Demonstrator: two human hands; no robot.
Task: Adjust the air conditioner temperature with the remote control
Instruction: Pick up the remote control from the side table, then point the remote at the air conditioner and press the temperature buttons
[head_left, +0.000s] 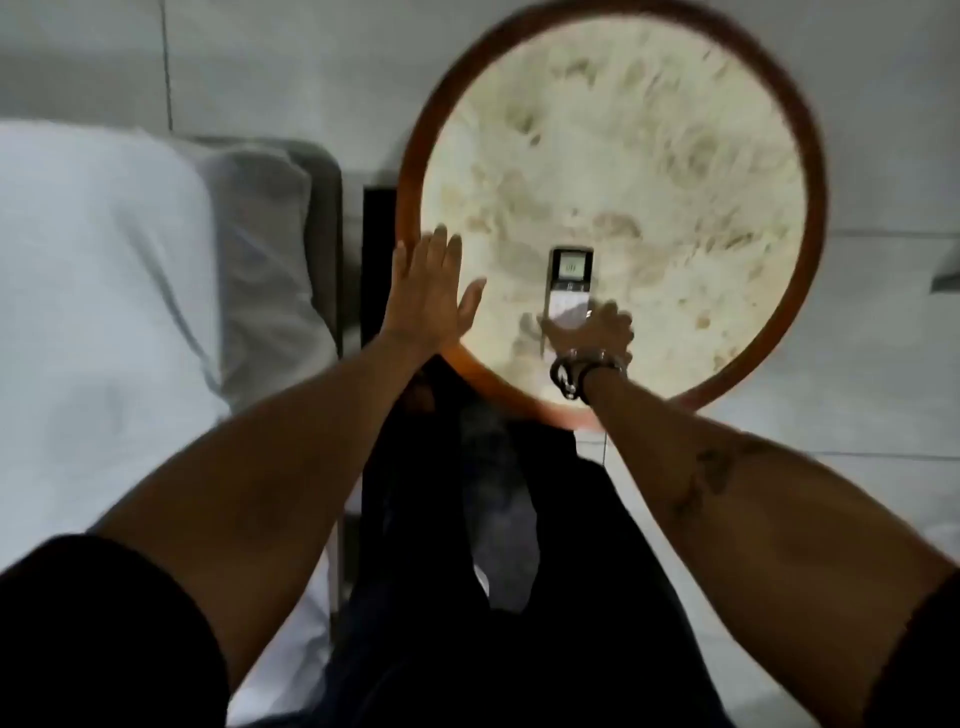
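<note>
A small white remote control (570, 280) with a lit display lies on a round marble-topped table (675, 171) with a brown wooden rim. My right hand (592, 332) covers the remote's near end, fingers curled around it while it still rests on the tabletop. A dark bracelet circles that wrist. My left hand (431, 296) lies flat with fingers spread on the table's left edge, apart from the remote. The air conditioner is not in view.
A bed with white pillows (104, 291) and a grey headboard (322, 208) stands to the left of the table. Pale tiled floor (857, 312) surrounds the table on the right. My dark-clothed legs fill the bottom centre.
</note>
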